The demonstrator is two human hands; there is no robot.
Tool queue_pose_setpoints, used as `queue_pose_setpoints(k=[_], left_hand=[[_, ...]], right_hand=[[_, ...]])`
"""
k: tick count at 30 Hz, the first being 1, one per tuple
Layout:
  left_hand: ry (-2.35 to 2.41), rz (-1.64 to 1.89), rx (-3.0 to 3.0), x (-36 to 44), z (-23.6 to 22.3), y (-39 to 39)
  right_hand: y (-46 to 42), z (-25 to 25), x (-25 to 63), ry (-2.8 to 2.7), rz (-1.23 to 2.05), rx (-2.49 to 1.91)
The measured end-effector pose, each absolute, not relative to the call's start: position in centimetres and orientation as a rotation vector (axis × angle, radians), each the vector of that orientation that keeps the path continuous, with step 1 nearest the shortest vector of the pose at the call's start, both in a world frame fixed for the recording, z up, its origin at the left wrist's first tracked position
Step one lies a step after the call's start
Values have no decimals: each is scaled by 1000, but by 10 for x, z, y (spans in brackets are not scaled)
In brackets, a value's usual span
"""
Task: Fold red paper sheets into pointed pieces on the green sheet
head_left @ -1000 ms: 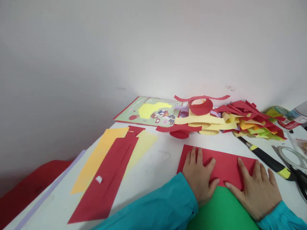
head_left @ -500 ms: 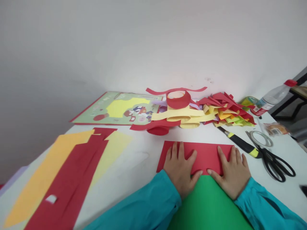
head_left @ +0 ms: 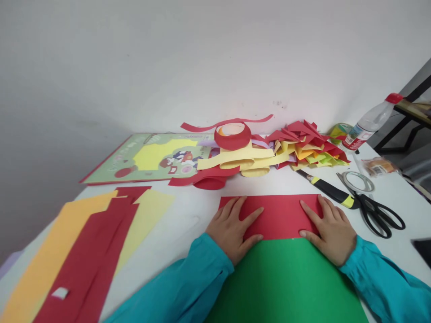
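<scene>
A red paper sheet (head_left: 278, 215) lies flat on the white table (head_left: 188, 224), its near part covered by a green sheet (head_left: 286, 282). My left hand (head_left: 232, 229) rests flat on the red sheet's left end, fingers spread. My right hand (head_left: 332, 226) presses flat on its right end, fingers stretched out. Both thumbs lie along the line where red meets green. Teal sleeves cover both arms.
Black scissors (head_left: 377, 213) and a black-yellow utility knife (head_left: 328, 190) lie right of my right hand, by a tape roll (head_left: 360, 181). A heap of paper scraps (head_left: 269, 150) and a picture book (head_left: 151, 157) sit by the wall. Orange, red and yellow sheets (head_left: 84, 251) lie left. A bottle (head_left: 370, 121) stands far right.
My hands have slid apart along the red sheet, left hand leftward and right hand rightward. The view has shifted so more of the green sheet and the right side shows.
</scene>
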State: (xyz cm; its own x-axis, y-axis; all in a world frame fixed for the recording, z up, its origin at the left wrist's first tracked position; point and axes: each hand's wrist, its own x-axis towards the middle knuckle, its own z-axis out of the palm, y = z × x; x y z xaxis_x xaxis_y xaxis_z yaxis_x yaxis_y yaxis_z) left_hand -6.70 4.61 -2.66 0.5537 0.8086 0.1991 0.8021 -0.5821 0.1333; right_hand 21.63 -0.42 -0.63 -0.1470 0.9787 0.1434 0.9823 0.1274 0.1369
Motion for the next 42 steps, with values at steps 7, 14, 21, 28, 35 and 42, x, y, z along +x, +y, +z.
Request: queue_pose_setpoints(k=[7,14,21,28,35,42], left_hand=[[1232,299,2878,-85,-22,50],[999,286,2943,-106,-26,60],[902,225,2954,-121,-24,67],[1044,72,2890,-140,-20,60],[1085,59,2852,-147,-17,58],[1118,83,2824,-157,-8,60]], right_hand=[[1,-6,247,-2463,-10,-1960],[9,-5,263,-2483,189,-1854],[14,2,268,-2412,379,-1877],[14,-6,275,-2359,413,-1819],[15,-11,282,-2353,400,-1741],[16,-13,282,-2387,322,-1757]])
